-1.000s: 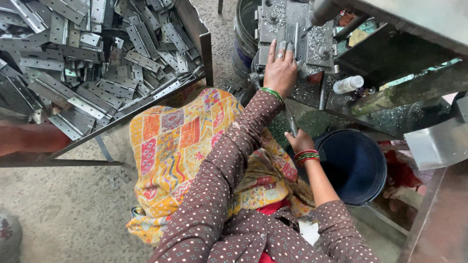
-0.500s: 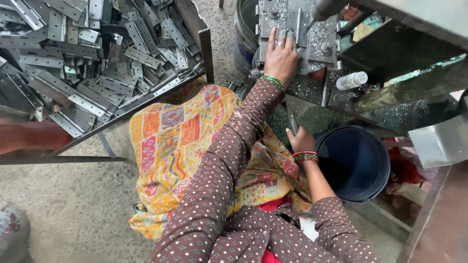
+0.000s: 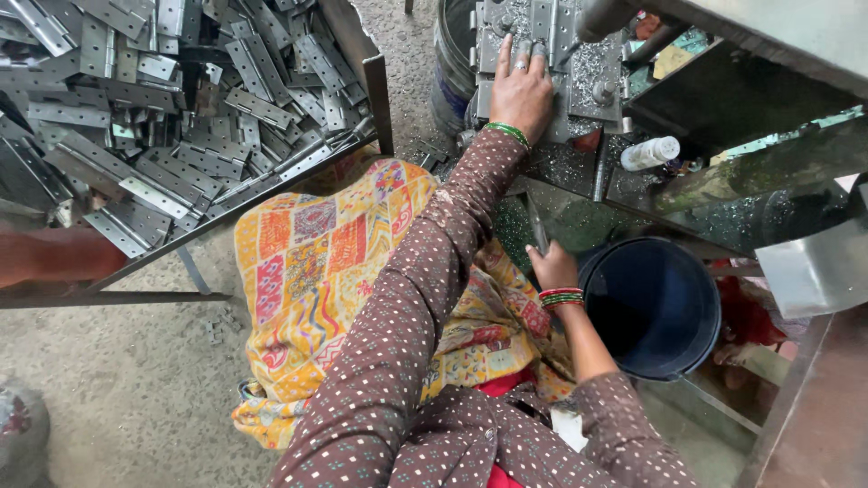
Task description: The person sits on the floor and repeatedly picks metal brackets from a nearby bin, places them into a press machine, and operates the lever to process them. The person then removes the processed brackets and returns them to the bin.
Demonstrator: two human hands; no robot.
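nearest, the right hand [image 3: 553, 267] is closed around a thin metal lever [image 3: 535, 226] beside the dark blue bucket [image 3: 653, 305]. farther off, the left hand [image 3: 522, 89] lies spread, pressing a perforated metal strip [image 3: 542, 27] on the press bed's near edge; i judge it the seating step, needing steady hold.

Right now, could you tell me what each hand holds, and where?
Left hand lies flat on the metal plate. Right hand grips a lever near its lower end.
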